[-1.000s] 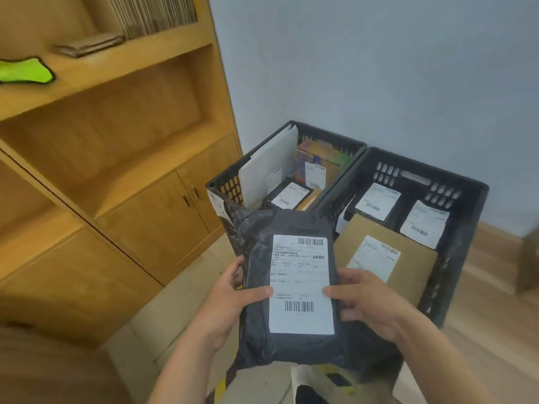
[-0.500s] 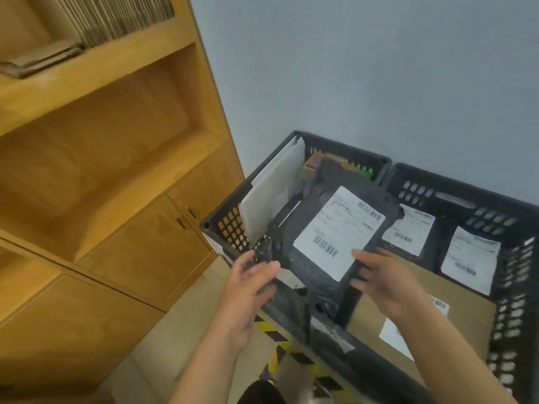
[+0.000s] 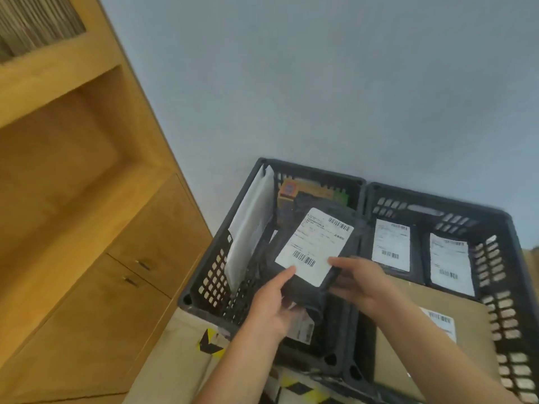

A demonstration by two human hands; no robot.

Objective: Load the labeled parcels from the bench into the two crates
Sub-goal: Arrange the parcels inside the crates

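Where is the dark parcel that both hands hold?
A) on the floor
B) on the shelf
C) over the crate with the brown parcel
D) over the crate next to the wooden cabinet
D: left hand and right hand hold the dark parcel above the crate beside the cabinet.
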